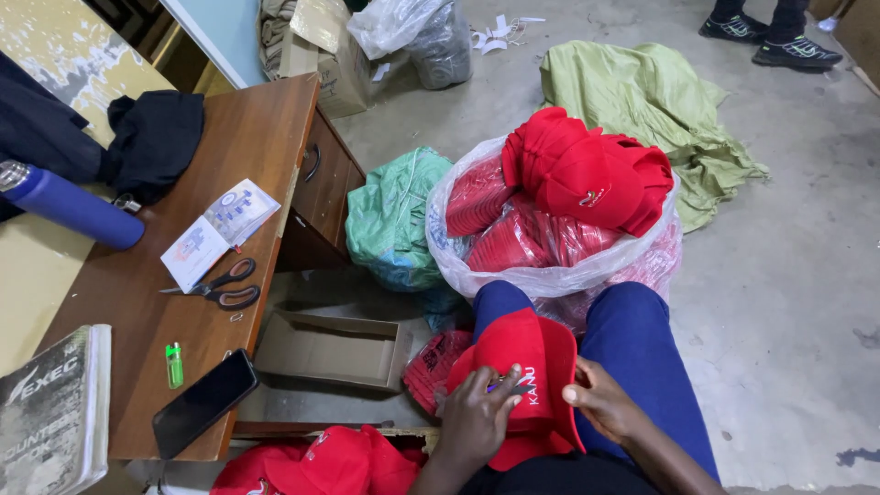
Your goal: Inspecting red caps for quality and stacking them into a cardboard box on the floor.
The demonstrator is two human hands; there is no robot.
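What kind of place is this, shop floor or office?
Probably a small workroom or storeroom for handling caps, not a tidy office: a clear plastic bag stuffed with red caps sits on a bare concrete floor, a wooden desk holds scissors, and both hands work a red cap.

Wooden bench (247, 137), brown top with a drawer at its end. On it: blue bottle (69, 206), black cloth (151, 137), booklet (220, 229), scissors (225, 286), green lighter (173, 365), black phone (204, 401), worn book (50, 412) at the near corner. Concrete floor (788, 293) carries a clear bag of red caps (559, 229), a green sack (394, 220) just beside it, crumpled green sheeting (642, 101), an open cardboard box (335, 348).
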